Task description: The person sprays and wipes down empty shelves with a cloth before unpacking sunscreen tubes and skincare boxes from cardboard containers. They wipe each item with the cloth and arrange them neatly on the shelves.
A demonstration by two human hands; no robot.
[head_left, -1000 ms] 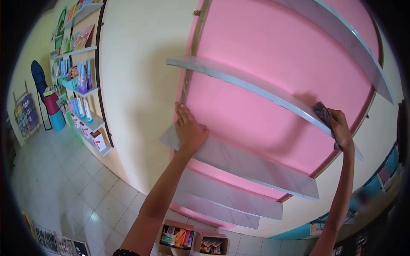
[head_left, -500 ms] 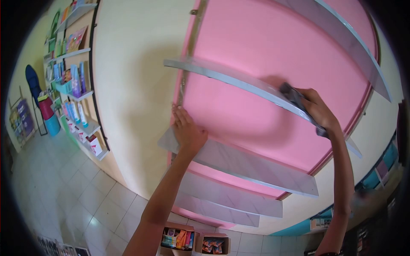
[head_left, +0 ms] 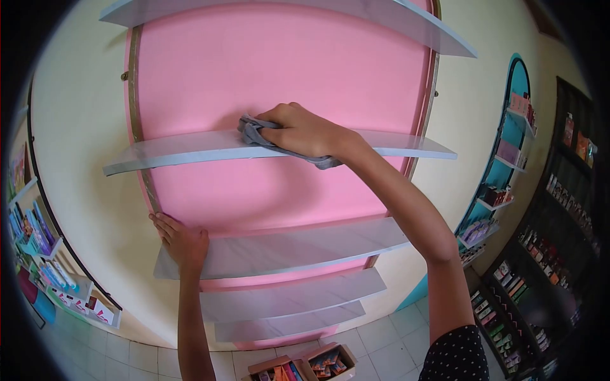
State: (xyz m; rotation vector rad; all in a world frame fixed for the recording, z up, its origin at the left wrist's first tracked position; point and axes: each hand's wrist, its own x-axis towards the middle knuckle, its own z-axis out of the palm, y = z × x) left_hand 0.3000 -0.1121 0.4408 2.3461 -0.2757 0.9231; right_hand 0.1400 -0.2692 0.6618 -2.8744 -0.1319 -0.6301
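My right hand (head_left: 308, 130) grips a crumpled grey cloth (head_left: 253, 133) and presses it on a grey marbled shelf (head_left: 190, 149), near the middle of its length. Part of the cloth hangs over the shelf's front edge. Behind the shelf is a pink wall panel (head_left: 279, 70) with metal rails down its sides. Lower down, my left hand (head_left: 183, 242) lies with fingers outstretched against the panel's left edge, just above the left end of another marbled shelf (head_left: 298, 247). Nothing shows in that hand.
Another shelf (head_left: 356, 16) juts out above, and more shelves (head_left: 292, 295) sit below. Two cardboard boxes (head_left: 346, 374) of packets stand on the tiled floor (head_left: 387, 340). Stocked shelves line the left side, with a teal display (head_left: 521, 76) and a dark rack (head_left: 540, 209) at right.
My right hand and the cloth have slid left along the shelf, from near its right end to about the middle. My left hand stays at the panel's left edge. The view has turned right and levelled.
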